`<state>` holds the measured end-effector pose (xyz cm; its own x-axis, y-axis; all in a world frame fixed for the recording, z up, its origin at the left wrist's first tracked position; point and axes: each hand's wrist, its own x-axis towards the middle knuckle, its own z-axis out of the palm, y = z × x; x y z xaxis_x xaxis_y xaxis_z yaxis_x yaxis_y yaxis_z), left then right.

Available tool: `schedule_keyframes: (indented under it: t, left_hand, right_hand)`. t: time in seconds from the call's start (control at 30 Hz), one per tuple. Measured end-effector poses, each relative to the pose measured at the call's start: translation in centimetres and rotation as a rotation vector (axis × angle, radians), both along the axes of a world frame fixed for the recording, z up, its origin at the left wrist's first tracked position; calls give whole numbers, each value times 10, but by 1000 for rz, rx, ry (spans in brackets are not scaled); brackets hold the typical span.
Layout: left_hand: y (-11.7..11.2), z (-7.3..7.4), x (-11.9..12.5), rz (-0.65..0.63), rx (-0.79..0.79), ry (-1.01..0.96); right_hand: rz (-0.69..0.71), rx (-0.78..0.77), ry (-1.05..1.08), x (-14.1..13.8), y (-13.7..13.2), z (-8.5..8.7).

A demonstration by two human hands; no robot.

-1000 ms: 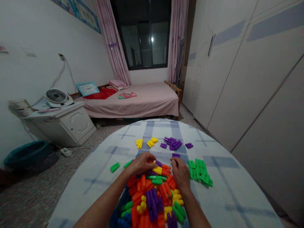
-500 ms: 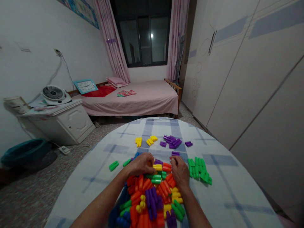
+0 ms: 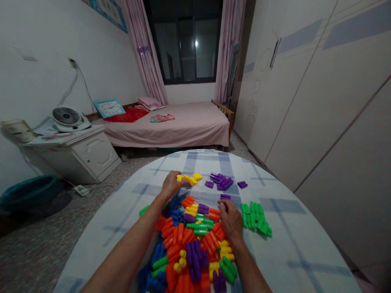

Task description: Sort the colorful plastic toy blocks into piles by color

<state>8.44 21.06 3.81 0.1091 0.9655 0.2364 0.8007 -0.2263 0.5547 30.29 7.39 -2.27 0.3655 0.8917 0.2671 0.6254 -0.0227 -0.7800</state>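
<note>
My left hand (image 3: pixel 171 184) reaches to the far left of the table, its fingers closed at a yellow plastic building block (image 3: pixel 179 178). More yellow blocks (image 3: pixel 193 179) lie just right of its fingertips. My right hand (image 3: pixel 231 219) rests at the right edge of a mixed pile, fingers curled in; what they hold, if anything, is hidden. A purple block (image 3: pixel 225 197) lies just beyond it. Between my forearms spreads the pile, with orange blocks (image 3: pixel 210 243), green blocks (image 3: pixel 200 226), purple blocks (image 3: pixel 194 256) and blue blocks (image 3: pixel 177 215).
A purple group (image 3: pixel 221 182) lies at the far middle of the round table (image 3: pixel 293 244), and a green group (image 3: pixel 256 217) on the right. Beyond are a bed (image 3: pixel 189 122), a cabinet (image 3: pixel 91 156) with a fan (image 3: pixel 67 117), and a wardrobe (image 3: pixel 305 101).
My left hand has moved from the pile, where it was at a yellow block, forward and left to the yellow group. My right hand has stayed nearly still.
</note>
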Motion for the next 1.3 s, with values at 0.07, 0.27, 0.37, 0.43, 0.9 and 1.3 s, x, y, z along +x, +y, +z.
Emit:
schedule_keyframes:
  t: [0.07, 0.27, 0.37, 0.43, 0.9, 1.3]
  left_hand:
    - [-11, 0, 4, -90, 16, 27]
    - [-52, 7, 13, -689, -155, 239]
    - [-60, 12, 20, -753, -172, 395]
    - [-60, 15, 25, -742, -172, 476]
    - [-64, 16, 31, -561, -392, 165]
    - [-37, 10, 16, -299, -296, -563]
  right_hand:
    - [-5, -2, 0, 0, 0, 0]
    - [-6, 4, 2, -1, 1, 1]
    - [-10, 5, 1, -1, 0, 1]
    - [-4, 9, -3, 0, 0, 1]
    - [6, 4, -16, 0, 0, 3]
    - [-7, -28, 3, -2, -1, 4]
